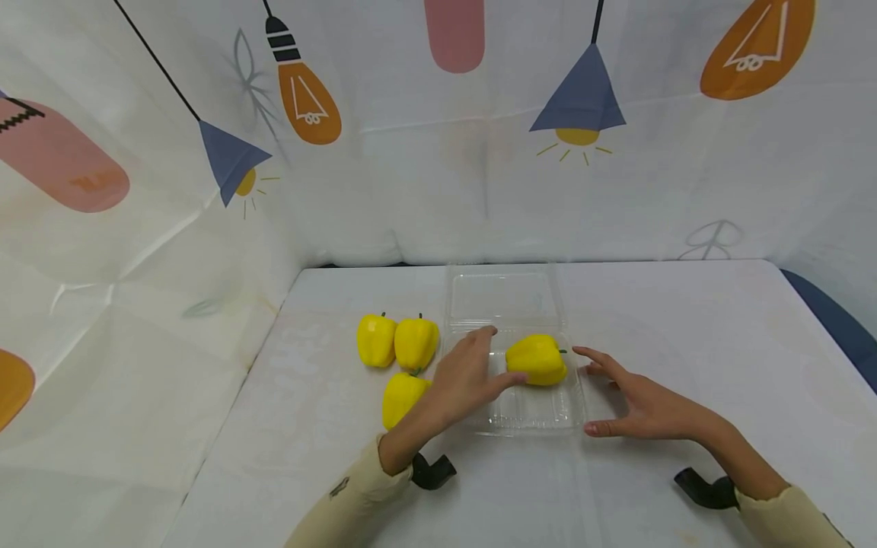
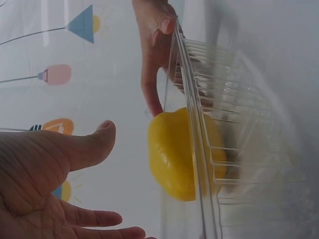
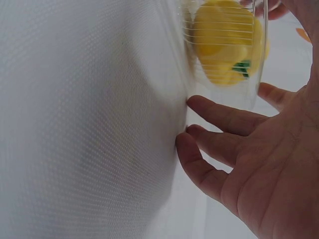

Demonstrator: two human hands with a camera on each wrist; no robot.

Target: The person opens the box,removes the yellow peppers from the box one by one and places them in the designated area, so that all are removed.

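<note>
A clear plastic clamshell container (image 1: 530, 415) lies opened out on the white table, its lid (image 1: 505, 295) folded back toward the wall. One yellow bell pepper (image 1: 537, 360) lies on its side in the base, green stem pointing right. My left hand (image 1: 467, 377) is over the container's left side, thumb close to the pepper; the left wrist view shows its fingers (image 2: 94, 217) loosely spread and holding nothing. My right hand (image 1: 640, 405) is beside the container's right edge, fingers (image 3: 224, 117) slightly bent around nothing. Whether its fingertips touch the container, I cannot tell.
Left of the container are two upright yellow bell peppers (image 1: 375, 341) side by side, and a third pepper (image 1: 403, 397) nearer me, partly behind my left forearm. A white curtain (image 1: 425, 183) printed with lamps hangs behind the table (image 1: 685, 320).
</note>
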